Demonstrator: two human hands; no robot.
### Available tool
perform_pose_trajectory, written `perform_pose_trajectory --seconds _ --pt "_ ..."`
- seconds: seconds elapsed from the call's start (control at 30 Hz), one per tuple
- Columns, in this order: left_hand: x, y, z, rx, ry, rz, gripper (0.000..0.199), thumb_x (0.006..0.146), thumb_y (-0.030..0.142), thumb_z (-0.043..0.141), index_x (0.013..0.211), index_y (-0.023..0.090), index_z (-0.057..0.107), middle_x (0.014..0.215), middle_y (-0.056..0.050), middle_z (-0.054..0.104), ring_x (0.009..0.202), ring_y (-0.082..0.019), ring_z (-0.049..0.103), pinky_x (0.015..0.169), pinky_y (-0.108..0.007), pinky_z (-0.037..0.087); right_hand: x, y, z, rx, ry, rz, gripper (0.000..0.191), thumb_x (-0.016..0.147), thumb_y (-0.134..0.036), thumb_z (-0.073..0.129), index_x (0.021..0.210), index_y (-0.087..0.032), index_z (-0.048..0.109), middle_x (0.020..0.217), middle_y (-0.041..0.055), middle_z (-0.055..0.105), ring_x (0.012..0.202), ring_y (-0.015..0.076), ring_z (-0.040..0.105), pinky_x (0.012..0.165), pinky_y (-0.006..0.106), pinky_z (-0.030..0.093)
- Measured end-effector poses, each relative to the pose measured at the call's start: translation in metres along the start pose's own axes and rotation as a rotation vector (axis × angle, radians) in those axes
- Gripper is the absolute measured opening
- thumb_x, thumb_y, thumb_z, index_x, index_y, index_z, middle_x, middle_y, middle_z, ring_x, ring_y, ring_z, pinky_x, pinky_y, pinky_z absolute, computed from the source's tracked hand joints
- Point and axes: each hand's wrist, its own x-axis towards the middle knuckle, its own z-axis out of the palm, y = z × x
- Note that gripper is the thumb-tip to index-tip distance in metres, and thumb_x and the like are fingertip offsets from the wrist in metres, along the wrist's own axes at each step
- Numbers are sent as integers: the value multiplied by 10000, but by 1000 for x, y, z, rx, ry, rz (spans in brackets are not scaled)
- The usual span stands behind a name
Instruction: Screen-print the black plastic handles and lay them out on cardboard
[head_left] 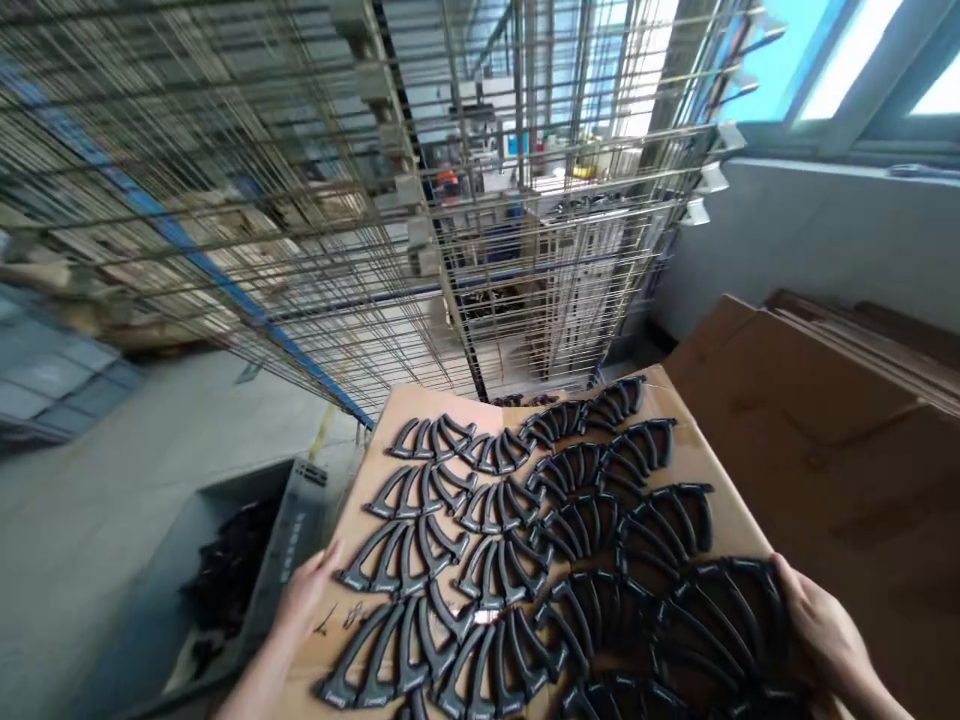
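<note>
The board (697, 455) before you bears rows of parts (577, 525), with your left hand (311, 585) and right hand (821, 615) at opposite edges. Behind it stands the rack (409, 190); to its left, the bin (296, 540); to its right, cardboard (817, 450) before the wall (810, 240).

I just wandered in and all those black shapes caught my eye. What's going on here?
A person is holding a piece of cardboard by its two side edges, the left hand at one and the right hand at the other. Curved black parts lie on it in fanned-out rows. Its far end points at a wire rack; whether they touch, I can't tell. A grey bin with dark things inside sits low on the left.
</note>
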Motion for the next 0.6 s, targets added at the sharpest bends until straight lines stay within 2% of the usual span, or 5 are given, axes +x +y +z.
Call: perform_pose_trajectory --seconds 0.13,0.23,0.3,0.43,0.6 --pt "59 -63 19 9 24 -56 356 640 597 533 734 290 688 908 -31 769 1127 -358 634 871 -431 561 32 -48 83 -39 -95 -78 450 749 -595 469 779 -217 710 881 106 738 983 348 655 867 365 486" --pt "96 -92 36 -11 -4 -86 383 663 596 550 788 258 682 962 -52 765 1147 -339 625 974 -419 513 55 -77 139 -113 -117 -138 489 764 -592 437 816 -194 715 872 111 736 953 336 660 811 339 486" --pt "117 -104 48 -20 -9 -124 407 678 602 562 819 237 675 999 -63 758 1165 -332 615 1017 -423 484 74 -86 172 -166 -143 -171 509 781 -580 413 847 -177 717 879 120 735 939 326 663 795 324 480" --pt "157 -124 71 -116 -24 -197 416 679 588 612 848 218 697 1003 -49 755 1162 -318 617 1019 -424 481 120 -75 224 -277 -148 -172 555 792 -589 382 899 -160 716 942 157 732 990 343 653 831 342 479" --pt "202 -142 97 -300 9 -382 431 629 549 708 848 179 732 847 -42 757 1008 -333 677 884 -466 543 174 -47 266 -324 -182 -166 647 796 -638 320 908 -130 705 1047 216 707 1097 388 611 940 407 451"
